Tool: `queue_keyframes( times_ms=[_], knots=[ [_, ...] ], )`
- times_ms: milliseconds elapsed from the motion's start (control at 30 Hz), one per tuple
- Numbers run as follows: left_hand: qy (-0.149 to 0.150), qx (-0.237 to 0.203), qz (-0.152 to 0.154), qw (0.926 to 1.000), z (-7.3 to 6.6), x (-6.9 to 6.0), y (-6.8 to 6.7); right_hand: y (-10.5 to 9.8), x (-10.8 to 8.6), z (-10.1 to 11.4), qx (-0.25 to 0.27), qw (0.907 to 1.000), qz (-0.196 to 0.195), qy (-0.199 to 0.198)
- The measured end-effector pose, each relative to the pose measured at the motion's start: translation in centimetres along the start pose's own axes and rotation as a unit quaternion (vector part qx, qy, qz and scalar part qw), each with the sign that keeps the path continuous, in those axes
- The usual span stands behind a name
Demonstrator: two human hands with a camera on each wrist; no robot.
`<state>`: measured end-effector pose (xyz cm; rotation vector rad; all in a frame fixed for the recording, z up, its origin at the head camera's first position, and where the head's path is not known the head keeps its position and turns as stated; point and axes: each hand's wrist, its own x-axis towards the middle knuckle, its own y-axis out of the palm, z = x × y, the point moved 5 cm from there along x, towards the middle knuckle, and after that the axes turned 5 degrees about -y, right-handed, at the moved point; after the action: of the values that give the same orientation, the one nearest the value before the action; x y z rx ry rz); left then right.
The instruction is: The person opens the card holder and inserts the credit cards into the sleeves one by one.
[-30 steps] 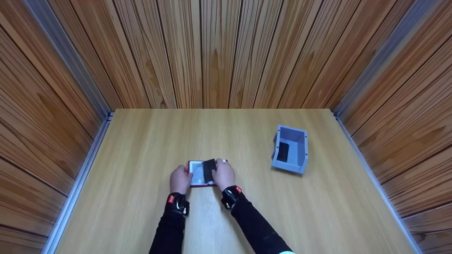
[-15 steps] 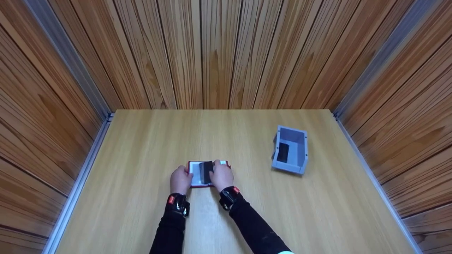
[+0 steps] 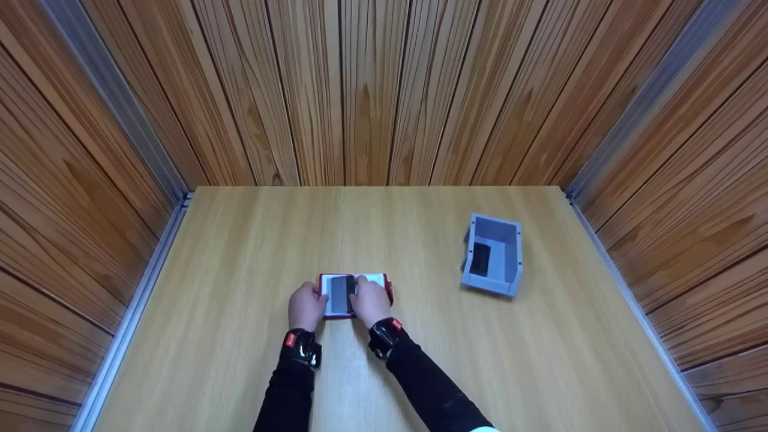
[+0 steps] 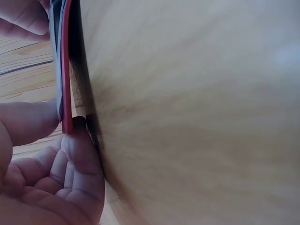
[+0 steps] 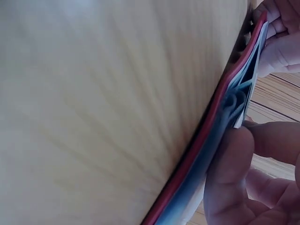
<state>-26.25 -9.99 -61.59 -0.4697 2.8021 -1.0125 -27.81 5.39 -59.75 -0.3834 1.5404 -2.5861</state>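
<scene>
A red-covered booklet with pale translucent pockets (image 3: 327, 285), like a small card album, lies spread open in the head view. My left hand (image 3: 306, 306) grips its left edge between thumb and fingers; the red cover (image 4: 65, 70) shows edge-on in the left wrist view. A dark, flat card (image 3: 339, 294) sits mostly under the left pocket's film, looking grey through it, with a black strip sticking out on the right. My right hand (image 3: 371, 302) pinches that strip. In the right wrist view, the fingers partly hide the card beside the pocket mouth.
A grey-blue open bin (image 3: 504, 287) stands at the right of the wooden table (image 3: 240, 240), with a black flat piece (image 3: 480, 258) inside. Wood-panelled walls (image 3: 366, 90) enclose the back and sides.
My right hand has moved left, and the dark card has slid leftward under the pocket film, so less black shows. More of the booklet's right side is uncovered. My left hand stays put.
</scene>
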Motion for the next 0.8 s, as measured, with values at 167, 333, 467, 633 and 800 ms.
queue_keyframes(
  times_ms=[167, 333, 467, 633, 800],
  knots=[
    [0.002, 0.001, -0.003, 1.0000, 0.0, 0.0, -0.1, 0.1, 0.0, 0.5, -0.001, 0.9998, 0.017, -0.014],
    [-0.015, -0.003, 0.013, 0.9998, 0.0, 0.2, -0.2, 0.3, 0.1, 1.0, 0.003, 0.9993, 0.031, -0.021],
    [-0.025, -0.009, 0.023, 0.9994, -0.1, 0.1, -0.2, 0.4, 0.1, 1.4, 0.001, 0.9991, 0.028, -0.032],
    [-0.035, -0.010, 0.031, 0.9988, -0.1, 0.1, -0.1, 0.5, 0.0, 1.5, 0.007, 0.9989, 0.027, -0.038],
    [-0.028, -0.011, 0.026, 0.9992, -0.1, 0.0, -0.2, 0.5, -0.1, 1.5, 0.014, 0.9987, 0.023, -0.042]
  ],
)
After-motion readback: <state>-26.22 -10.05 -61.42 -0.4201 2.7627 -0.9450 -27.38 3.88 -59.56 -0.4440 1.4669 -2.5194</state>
